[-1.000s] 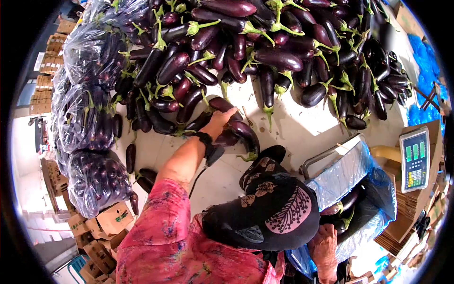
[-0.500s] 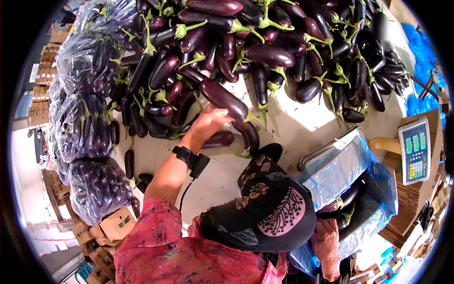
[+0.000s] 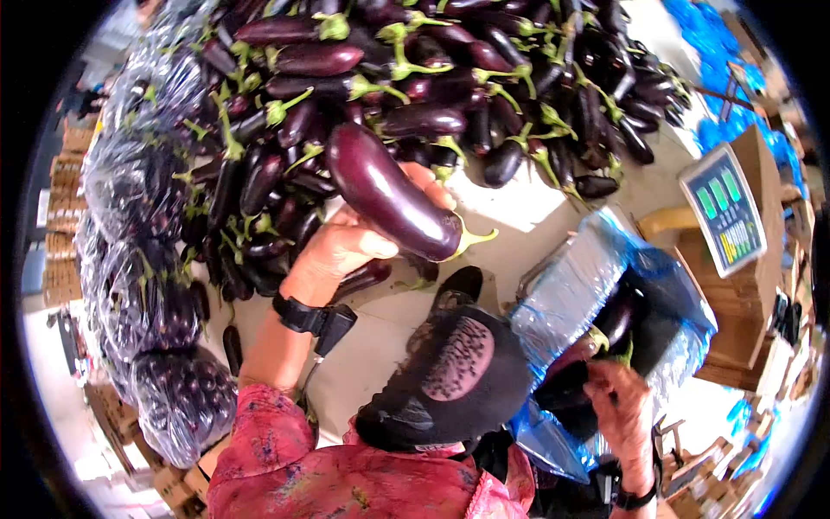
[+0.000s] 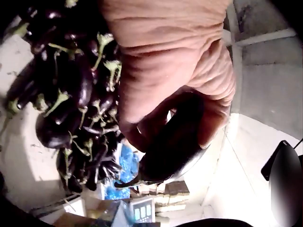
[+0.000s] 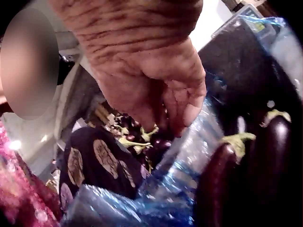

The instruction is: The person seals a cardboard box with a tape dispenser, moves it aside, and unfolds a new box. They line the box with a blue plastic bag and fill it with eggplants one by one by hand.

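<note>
The left hand [image 3: 335, 249] grips a large glossy purple eggplant [image 3: 376, 190] around its middle, raised in front of the pile, its green stem pointing right. In the left wrist view the hand [image 4: 165, 61] curls thumb and fingers round the dark eggplant [image 4: 175, 142]. At the lower right, the right hand [image 3: 621, 402] hangs over the near side of a bluish plastic bag [image 3: 566, 307], fingers loosely bent. The right wrist view shows this hand [image 5: 151, 71] with nothing visible in its fingers, beside eggplants [image 5: 218, 182] lying inside the bag.
A large pile of eggplants [image 3: 424, 121] covers the far part of the pale table [image 3: 372, 329]. Filled clear bags [image 3: 181, 398] line the left side. A digital scale display [image 3: 724, 208] stands at right by cardboard. A person's dark patterned cap [image 3: 467, 372] fills the lower middle.
The left hand has picked an eggplant off the table and raised it toward the camera. The right hand has lifted slightly at the bag's near side. The head view has shifted.
</note>
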`<state>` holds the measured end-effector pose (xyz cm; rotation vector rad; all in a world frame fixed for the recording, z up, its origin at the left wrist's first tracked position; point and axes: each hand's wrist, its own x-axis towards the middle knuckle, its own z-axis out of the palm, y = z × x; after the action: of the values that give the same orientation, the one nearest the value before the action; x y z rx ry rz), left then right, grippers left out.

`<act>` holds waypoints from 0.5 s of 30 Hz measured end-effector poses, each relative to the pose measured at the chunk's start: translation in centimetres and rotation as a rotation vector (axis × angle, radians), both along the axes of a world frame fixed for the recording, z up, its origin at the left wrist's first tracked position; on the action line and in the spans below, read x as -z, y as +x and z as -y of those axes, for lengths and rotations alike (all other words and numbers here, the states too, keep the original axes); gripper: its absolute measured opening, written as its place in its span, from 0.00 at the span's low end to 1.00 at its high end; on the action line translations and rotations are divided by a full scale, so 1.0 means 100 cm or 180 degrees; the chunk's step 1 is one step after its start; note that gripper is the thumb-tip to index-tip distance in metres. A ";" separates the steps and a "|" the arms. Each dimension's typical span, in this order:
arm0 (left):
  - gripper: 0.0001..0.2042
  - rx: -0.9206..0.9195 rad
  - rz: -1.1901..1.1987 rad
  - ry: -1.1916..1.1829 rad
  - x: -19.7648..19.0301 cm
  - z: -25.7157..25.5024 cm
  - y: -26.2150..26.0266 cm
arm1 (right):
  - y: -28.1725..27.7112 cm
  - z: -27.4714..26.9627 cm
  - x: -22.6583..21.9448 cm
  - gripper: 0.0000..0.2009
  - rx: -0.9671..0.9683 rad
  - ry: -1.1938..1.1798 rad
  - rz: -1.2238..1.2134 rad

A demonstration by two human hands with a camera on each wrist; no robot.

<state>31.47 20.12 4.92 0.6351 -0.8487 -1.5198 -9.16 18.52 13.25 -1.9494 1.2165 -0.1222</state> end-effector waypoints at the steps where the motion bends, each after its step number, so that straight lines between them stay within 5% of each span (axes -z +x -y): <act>1: 0.37 0.0162 -0.0014 -0.0199 -0.006 0.013 -0.006 | 0.008 0.008 -0.013 0.15 0.0069 0.0001 0.0169; 3: 0.39 0.0448 0.0120 -0.0368 -0.021 0.033 -0.021 | 0.030 0.022 -0.035 0.20 -0.0070 -0.0582 0.0418; 7: 0.46 0.1040 -0.0023 0.0016 -0.058 0.057 -0.077 | 0.066 0.042 -0.045 0.47 -0.0562 -0.1051 0.0898; 11: 0.43 0.1696 0.1153 0.0359 -0.104 0.075 -0.117 | 0.061 0.044 -0.041 0.41 0.0329 -0.0344 0.1345; 12: 0.36 0.1896 0.2083 -0.0033 -0.096 0.087 -0.113 | 0.047 0.046 -0.050 0.38 0.0541 -0.0095 0.1230; 15: 0.26 0.1617 0.2476 -0.0002 -0.084 0.091 -0.101 | 0.010 0.015 -0.063 0.34 0.1618 0.0586 0.1453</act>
<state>21.32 11.00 13.31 1.0981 -1.6978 -1.7263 -8.20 17.03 19.59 -1.3214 1.3229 -0.6547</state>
